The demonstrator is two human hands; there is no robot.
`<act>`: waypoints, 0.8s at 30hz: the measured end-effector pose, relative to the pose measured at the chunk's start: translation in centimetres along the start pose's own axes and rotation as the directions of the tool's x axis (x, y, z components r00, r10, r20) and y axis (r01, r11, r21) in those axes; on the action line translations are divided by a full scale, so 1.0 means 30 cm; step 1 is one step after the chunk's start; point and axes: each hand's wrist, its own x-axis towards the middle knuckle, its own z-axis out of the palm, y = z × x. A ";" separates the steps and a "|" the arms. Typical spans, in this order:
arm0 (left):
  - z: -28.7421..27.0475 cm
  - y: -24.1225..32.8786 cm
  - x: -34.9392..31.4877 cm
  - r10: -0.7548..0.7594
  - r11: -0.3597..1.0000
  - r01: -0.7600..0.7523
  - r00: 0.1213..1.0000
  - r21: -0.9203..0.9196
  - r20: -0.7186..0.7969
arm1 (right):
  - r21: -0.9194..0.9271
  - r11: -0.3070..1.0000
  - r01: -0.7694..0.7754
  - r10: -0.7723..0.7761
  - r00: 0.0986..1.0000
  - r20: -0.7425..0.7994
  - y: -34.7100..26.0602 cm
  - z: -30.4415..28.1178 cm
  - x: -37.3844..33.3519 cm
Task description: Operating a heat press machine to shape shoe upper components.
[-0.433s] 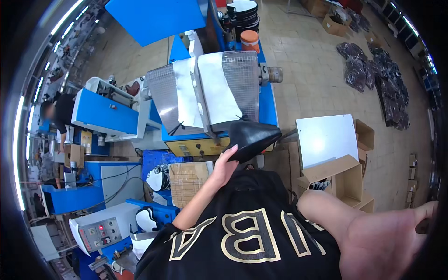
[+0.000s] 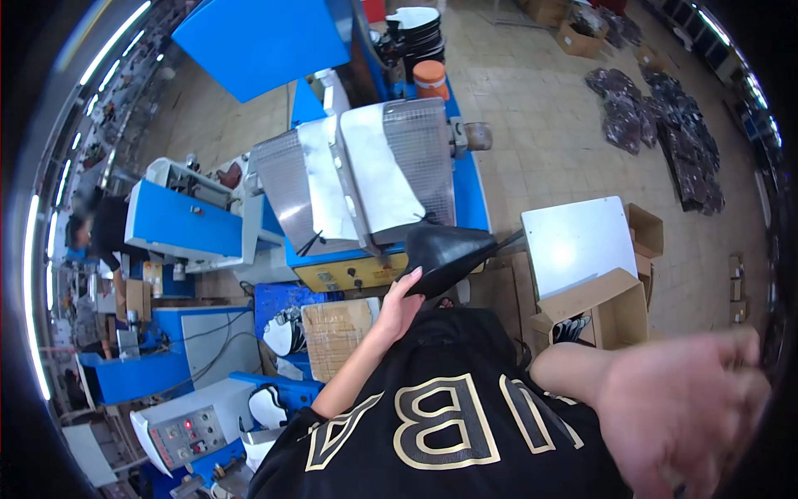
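A smooth black saddle-shaped piece [image 2: 447, 254], broad on the left and tapering to the right, is tilted in front of the machine's clear guard. My left hand [image 2: 402, 309] grips its near left edge, thumb on the piece and the other fingers partly hidden. At the lower right, my right hand [image 2: 686, 407] is raised close to the camera, away from the piece. Motion smears its fingers, and I cannot make out anything in them. White cloths [image 2: 378, 166] hang over the guard [image 2: 274, 175], black ties at their lower ends.
A yellow control panel [image 2: 349, 274] is under the guard. To the right stand a white board [image 2: 578, 245] and an open cardboard box [image 2: 619, 316] with black-and-white pieces. Another cardboard box [image 2: 337, 333] is left of my forearm. A person [image 2: 112, 229] works at the far left.
My right hand has turned over and its fingers have curled inward, with more blur. My left hand still holds the black piece. The view has shifted slightly.
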 end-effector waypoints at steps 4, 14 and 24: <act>0.032 0.026 -0.023 0.050 0.999 -0.050 0.999 0.008 -0.008 | -0.234 0.940 -0.250 0.284 0.951 0.122 0.087 -0.105 -0.200; 0.057 0.054 -0.077 0.511 0.791 -0.524 0.849 0.315 0.131 | -0.131 -0.091 -0.987 0.994 -0.099 0.053 -0.002 -0.081 -0.736; 0.142 0.124 -0.083 0.450 0.016 -0.790 0.553 0.612 0.702 | 0.128 -0.501 -0.856 0.859 -0.475 0.190 0.085 -0.039 -0.787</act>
